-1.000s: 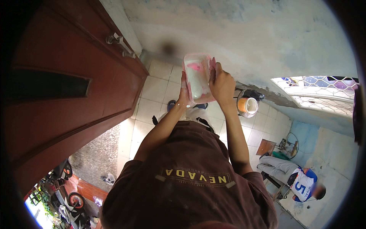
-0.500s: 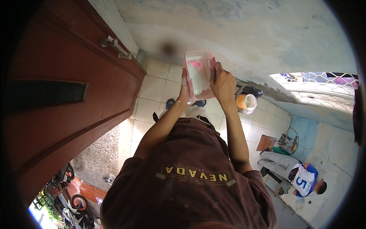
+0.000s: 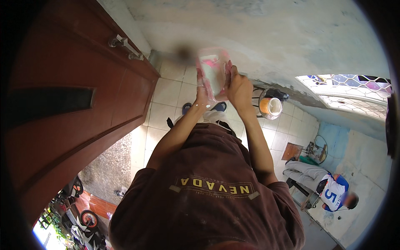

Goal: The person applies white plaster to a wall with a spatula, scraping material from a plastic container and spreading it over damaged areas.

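A translucent pinkish plastic tub point(image 3: 221, 96) is held up in front of the wall, with thick white paste and pink smears inside. My left hand point(image 3: 203, 95) wraps around its left side; white specks dot the wrist. At the tub's right rim is my right hand point(image 3: 240, 89), its fingers curled closed. A reddish-pink edge shows beside those fingers, but I cannot make out what the hand grips there.
A brown door point(image 3: 75, 125) with a metal handle stands at left. An orange-and-white bucket point(image 3: 271, 107) sits on a stand by the wall at right, below a grated window point(image 3: 350, 93). A seated person point(image 3: 329, 189) is at far right; motorcycles point(image 3: 85, 229) stand lower left.
Both hands and the tub have shifted slightly left and farther away, toward the wall. My right hand stays at the tub's right rim.
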`<state>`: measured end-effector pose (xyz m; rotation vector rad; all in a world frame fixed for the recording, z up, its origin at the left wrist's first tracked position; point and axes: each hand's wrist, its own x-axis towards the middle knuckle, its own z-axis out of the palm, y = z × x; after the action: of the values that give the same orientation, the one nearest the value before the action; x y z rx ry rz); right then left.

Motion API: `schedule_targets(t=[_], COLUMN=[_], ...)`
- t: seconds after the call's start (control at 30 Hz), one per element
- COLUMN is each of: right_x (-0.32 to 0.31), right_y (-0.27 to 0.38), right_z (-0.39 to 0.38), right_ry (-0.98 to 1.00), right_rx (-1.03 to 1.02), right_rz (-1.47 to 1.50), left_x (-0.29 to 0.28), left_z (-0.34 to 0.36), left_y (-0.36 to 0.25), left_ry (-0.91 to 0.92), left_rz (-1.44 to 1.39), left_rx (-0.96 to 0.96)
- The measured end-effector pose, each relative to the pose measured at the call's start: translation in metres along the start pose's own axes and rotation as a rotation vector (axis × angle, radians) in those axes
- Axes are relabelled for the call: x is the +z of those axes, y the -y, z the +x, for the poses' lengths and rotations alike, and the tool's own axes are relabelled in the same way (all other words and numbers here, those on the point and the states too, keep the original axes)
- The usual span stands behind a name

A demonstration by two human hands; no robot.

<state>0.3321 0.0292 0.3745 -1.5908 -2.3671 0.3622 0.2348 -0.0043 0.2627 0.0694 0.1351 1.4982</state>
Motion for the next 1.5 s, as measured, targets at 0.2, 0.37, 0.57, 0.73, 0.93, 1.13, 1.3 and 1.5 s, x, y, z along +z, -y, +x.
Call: schedule_targets(t=[0.2,0.37,0.57,0.73,0.93,1.13,1.3,1.5], right_x=[0.019,-0.017,0.011,-0.012,0.005,0.019,-0.021,0.030], right_y=[0.000,0.013,0.022,0.036,0.028,0.022,0.046,0.028], right_z=[0.006,0.026,0.012,0.026,0.026,0.009,0.021,0.015], right_ry=[0.006,-0.018,0.021,0.029,0.043,-0.037,0.005,-0.049], right_rx=[-0.107,-0.148,-0.246,-0.226,-0.210,-0.278,-0.116,-0.323], right_rz=[0.170,0.164,-0.017,0.083,0.053,-0.027,0.177,0.006], left_x=[-0.010,-0.006,-0.014,-0.034,-0.026,-0.026,-0.026,-0.011], left_z=[-0.004,-0.008,-0.002,0.002,-0.006,-0.004,-0.003,-0.007], left_y=[0.000,-0.008,-0.008,-0.012,-0.019,-0.016,-0.023,-0.015], left_ry=[-0.107,-0.038,-0.096,0.046,-0.081,-0.107,0.000,-0.162], left_rz=[0.047,-0.054,-0.103,0.008,0.003,-0.061,-0.053,-0.084], left_rx=[-0.001,-0.027,-0.031,0.046,0.012,-0.012,0.002,0.005])
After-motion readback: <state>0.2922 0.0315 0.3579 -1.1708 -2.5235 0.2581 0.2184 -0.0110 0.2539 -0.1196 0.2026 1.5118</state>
